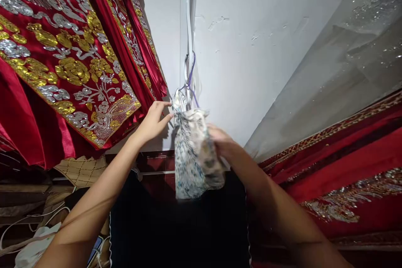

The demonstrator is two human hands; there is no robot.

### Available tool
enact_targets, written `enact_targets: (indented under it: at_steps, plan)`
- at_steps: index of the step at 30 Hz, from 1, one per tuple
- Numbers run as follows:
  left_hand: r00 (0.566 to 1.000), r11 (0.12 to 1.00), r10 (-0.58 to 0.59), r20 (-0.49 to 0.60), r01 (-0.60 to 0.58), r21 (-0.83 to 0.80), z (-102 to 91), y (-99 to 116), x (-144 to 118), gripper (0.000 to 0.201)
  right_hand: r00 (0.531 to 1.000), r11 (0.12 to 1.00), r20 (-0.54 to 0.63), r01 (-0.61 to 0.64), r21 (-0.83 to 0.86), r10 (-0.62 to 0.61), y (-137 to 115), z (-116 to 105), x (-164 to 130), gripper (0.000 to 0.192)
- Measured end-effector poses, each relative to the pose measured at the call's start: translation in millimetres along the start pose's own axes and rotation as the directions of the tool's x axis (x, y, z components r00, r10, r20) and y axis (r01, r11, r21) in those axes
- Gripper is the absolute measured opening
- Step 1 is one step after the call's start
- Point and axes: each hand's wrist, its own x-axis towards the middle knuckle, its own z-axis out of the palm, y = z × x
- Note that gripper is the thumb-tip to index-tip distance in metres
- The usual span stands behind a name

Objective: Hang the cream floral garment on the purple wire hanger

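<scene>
Nearest, a dark cloth (pixel 179 230) spreads low between both forearms. Above it hangs a floral fabric pouch (pixel 194 155), speckled blue on white, suspended in front of the white wall (pixel 251 50). The right hand (pixel 224 142) grips the pouch's side — fingers wrapped around the cloth, partly hidden by it. The left hand (pixel 153 121) reaches the gathered neck, its fingers together and pinching the top edge. A purple cord (pixel 191 77) runs up from the neck along the wall corner. Further left hangs a red garment (pixel 63 50) embroidered in gold and silver — another red embroidered cloth (pixel 345 176) lies at right.
</scene>
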Motion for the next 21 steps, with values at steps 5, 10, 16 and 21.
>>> enact_targets:
  at_steps: [5, 10, 16, 21]
  plan:
    - [0.998, 1.0, -0.015, 0.053, 0.015, 0.004, -2.9, -3.2, -4.8, 0.043, 0.992, 1.0, -0.125, 0.017, 0.01, -0.015, 15.8, 2.6, 14.4, 0.047]
    - [0.999, 0.998, -0.047, 0.005, 0.047, 0.036, -6.7, -15.9, -14.2, 0.043, 0.916, 0.962, -0.336, 0.147, -0.229, -0.22, -19.3, -27.0, -23.2, 0.059]
    - [0.991, 0.997, -0.067, -0.118, 0.07, 0.014, -1.3, -7.3, -9.4, 0.052, 0.993, 0.851, -0.077, 0.036, -0.524, -0.09, -45.4, -3.9, -60.4, 0.054]
    - [0.984, 0.998, 0.057, -0.169, -0.052, 0.034, -10.7, 13.7, -9.8, 0.07, 0.922, 0.961, -0.331, 0.122, -0.247, -0.202, -59.5, -28.3, -55.4, 0.048]
